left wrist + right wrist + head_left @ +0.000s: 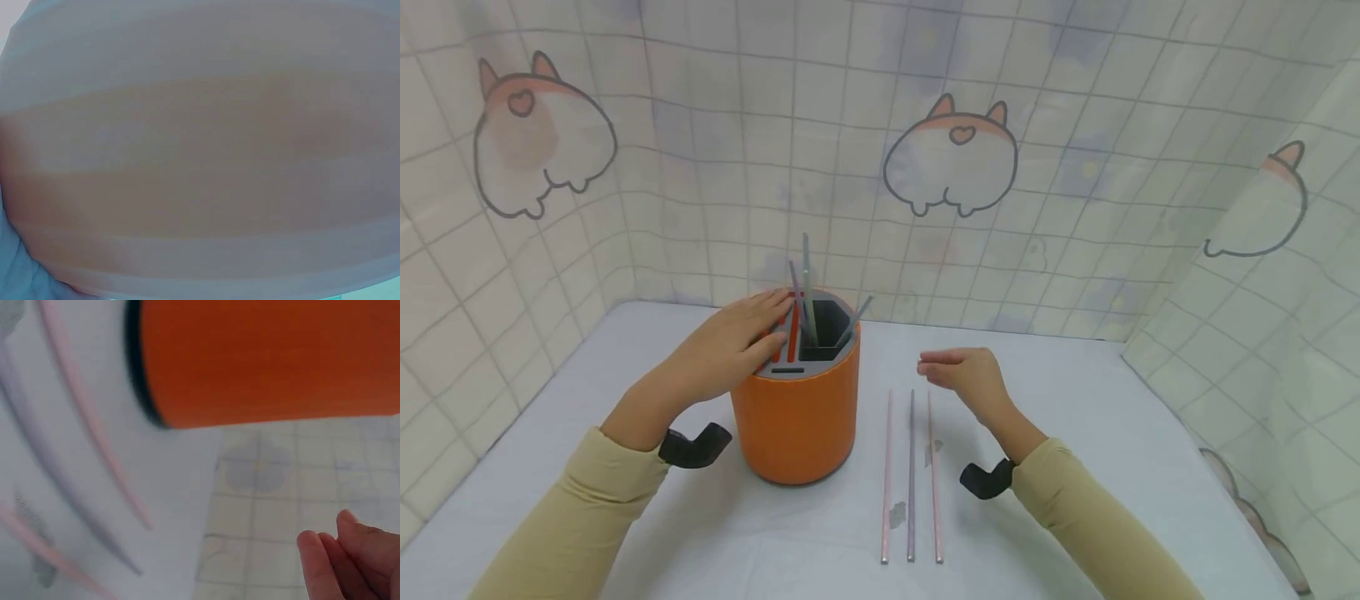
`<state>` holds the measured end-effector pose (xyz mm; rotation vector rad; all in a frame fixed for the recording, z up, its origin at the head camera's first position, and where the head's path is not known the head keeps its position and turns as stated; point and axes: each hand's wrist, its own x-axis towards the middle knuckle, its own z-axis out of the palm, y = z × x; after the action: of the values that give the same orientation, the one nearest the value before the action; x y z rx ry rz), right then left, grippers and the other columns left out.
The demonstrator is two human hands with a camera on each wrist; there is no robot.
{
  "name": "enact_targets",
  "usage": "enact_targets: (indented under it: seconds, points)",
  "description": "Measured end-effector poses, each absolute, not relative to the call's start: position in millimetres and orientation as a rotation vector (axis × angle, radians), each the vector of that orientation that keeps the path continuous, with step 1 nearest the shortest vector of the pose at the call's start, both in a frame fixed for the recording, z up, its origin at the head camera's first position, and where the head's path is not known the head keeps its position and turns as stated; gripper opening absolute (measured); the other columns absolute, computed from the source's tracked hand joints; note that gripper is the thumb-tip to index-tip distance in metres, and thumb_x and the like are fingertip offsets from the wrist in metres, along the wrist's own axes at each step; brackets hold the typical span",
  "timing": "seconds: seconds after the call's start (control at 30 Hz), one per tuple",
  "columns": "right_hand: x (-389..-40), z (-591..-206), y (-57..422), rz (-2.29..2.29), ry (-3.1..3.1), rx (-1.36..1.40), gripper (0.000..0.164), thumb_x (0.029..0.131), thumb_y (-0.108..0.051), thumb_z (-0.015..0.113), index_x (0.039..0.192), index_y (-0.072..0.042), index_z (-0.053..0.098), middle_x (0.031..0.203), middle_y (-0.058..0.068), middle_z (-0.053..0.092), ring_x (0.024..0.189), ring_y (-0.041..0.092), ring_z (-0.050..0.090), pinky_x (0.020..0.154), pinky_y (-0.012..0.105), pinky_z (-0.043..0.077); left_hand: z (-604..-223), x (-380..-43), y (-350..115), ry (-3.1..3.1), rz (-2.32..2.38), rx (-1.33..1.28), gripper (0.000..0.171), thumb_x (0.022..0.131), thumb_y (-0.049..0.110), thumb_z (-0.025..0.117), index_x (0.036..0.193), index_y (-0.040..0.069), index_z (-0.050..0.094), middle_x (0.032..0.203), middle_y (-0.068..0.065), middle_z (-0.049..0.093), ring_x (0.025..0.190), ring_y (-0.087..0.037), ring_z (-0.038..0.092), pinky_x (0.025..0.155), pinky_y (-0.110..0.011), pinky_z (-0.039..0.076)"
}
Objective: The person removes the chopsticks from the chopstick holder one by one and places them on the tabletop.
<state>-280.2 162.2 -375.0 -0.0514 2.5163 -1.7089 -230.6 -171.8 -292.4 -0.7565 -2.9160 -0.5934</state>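
Observation:
An orange round holder (796,429) with a grey slotted top stands on the table. My left hand (726,346) rests on the left side of that top, fingers spread over the slots. From the holder's dark opening rise a pale green stick (808,283), a purplish stick (797,287) and a greyish stick (858,316) leaning right. My right hand (966,375) is raised right of the holder, thumb near the fingertips, nothing visible between them. Below it lie a pink stick (887,479), a purple stick (912,479) and another pink stick (935,483), side by side. The holder's wall (200,200) fills the left wrist view.
A white cloth (1045,533) with a few grey patches covers the table. Behind and at both sides hangs a checked curtain (715,125) with cartoon animal prints. Black bands (695,446) circle both wrists.

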Motion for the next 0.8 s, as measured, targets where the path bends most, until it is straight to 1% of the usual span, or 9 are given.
enact_targets:
  seconds: [0.07, 0.13, 0.2, 0.3, 0.43, 0.53, 0.73, 0.8]
  points:
    - [-275.7, -354.0, 152.8, -1.754, 2.502, -0.159, 0.036, 0.089, -0.023, 0.076, 0.119, -0.004, 0.073, 0.118, 0.013, 0.073, 0.110, 0.022, 0.072, 0.103, 0.038, 0.052, -292.3, -230.9, -172.4, -2.921, -0.587, -0.749, 0.056, 0.107, 0.028, 0.038, 0.156, 0.003, 0.029, 0.165, -0.014, 0.023, 0.154, -0.037, 0.018, 0.125, -0.057, 0.015]
    - [-271.5, -335.8, 143.8, -1.756, 2.510, -0.241, 0.035, 0.088, -0.026, 0.077, 0.118, -0.008, 0.074, 0.117, 0.010, 0.074, 0.111, 0.021, 0.071, 0.108, 0.041, 0.049, -292.0, -231.0, -172.3, -2.924, -0.589, -0.744, 0.056, 0.107, 0.028, 0.039, 0.156, 0.003, 0.029, 0.165, -0.014, 0.023, 0.154, -0.037, 0.018, 0.125, -0.057, 0.015]
    - [-268.1, -321.3, 135.3, -1.772, 2.495, -0.310, 0.035, 0.087, -0.027, 0.078, 0.117, -0.010, 0.075, 0.116, 0.007, 0.075, 0.111, 0.020, 0.071, 0.111, 0.045, 0.046, -291.9, -230.9, -172.3, -2.932, -0.593, -0.738, 0.056, 0.107, 0.028, 0.039, 0.156, 0.003, 0.028, 0.166, -0.014, 0.022, 0.154, -0.036, 0.017, 0.126, -0.057, 0.014]
    - [-263.4, -306.3, 123.7, -1.787, 2.488, -0.372, 0.034, 0.084, -0.027, 0.080, 0.116, -0.014, 0.076, 0.114, 0.003, 0.076, 0.113, 0.016, 0.070, 0.113, 0.046, 0.044, -291.9, -230.8, -171.4, -2.932, -0.597, -0.741, 0.056, 0.107, 0.029, 0.039, 0.156, 0.003, 0.029, 0.166, -0.014, 0.022, 0.154, -0.037, 0.017, 0.125, -0.057, 0.014]
    - [-260.7, -296.0, 108.9, -1.838, 2.466, -0.447, 0.036, 0.082, -0.022, 0.082, 0.116, -0.012, 0.076, 0.113, 0.004, 0.076, 0.117, 0.016, 0.067, 0.110, 0.042, 0.048, -293.0, -231.3, -171.2, -2.926, -0.601, -0.745, 0.056, 0.107, 0.030, 0.038, 0.156, 0.003, 0.029, 0.165, -0.014, 0.023, 0.154, -0.037, 0.018, 0.125, -0.058, 0.015]
    - [-261.2, -292.4, 99.7, -1.860, 2.446, -0.479, 0.034, 0.081, -0.021, 0.083, 0.114, -0.012, 0.077, 0.112, 0.004, 0.076, 0.118, 0.015, 0.066, 0.108, 0.041, 0.050, -293.2, -231.7, -171.4, -2.927, -0.602, -0.742, 0.056, 0.107, 0.030, 0.038, 0.156, 0.003, 0.029, 0.165, -0.013, 0.023, 0.154, -0.036, 0.018, 0.125, -0.057, 0.015]
    - [-265.7, -290.4, 89.4, -1.896, 2.406, -0.530, 0.024, 0.084, -0.020, 0.081, 0.106, -0.012, 0.079, 0.108, 0.001, 0.077, 0.115, 0.012, 0.067, 0.112, 0.047, 0.045, -292.7, -230.5, -172.1, -2.924, -0.597, -0.743, 0.056, 0.107, 0.030, 0.038, 0.156, 0.004, 0.029, 0.165, -0.014, 0.023, 0.154, -0.037, 0.018, 0.125, -0.059, 0.015]
    - [-266.8, -290.3, 88.1, -1.919, 2.388, -0.549, 0.020, 0.085, -0.018, 0.079, 0.104, -0.010, 0.080, 0.107, 0.001, 0.078, 0.113, 0.013, 0.068, 0.113, 0.048, 0.043, -292.3, -230.0, -171.7, -2.919, -0.598, -0.748, 0.057, 0.107, 0.030, 0.038, 0.156, 0.004, 0.029, 0.165, -0.014, 0.023, 0.154, -0.038, 0.018, 0.124, -0.059, 0.016]
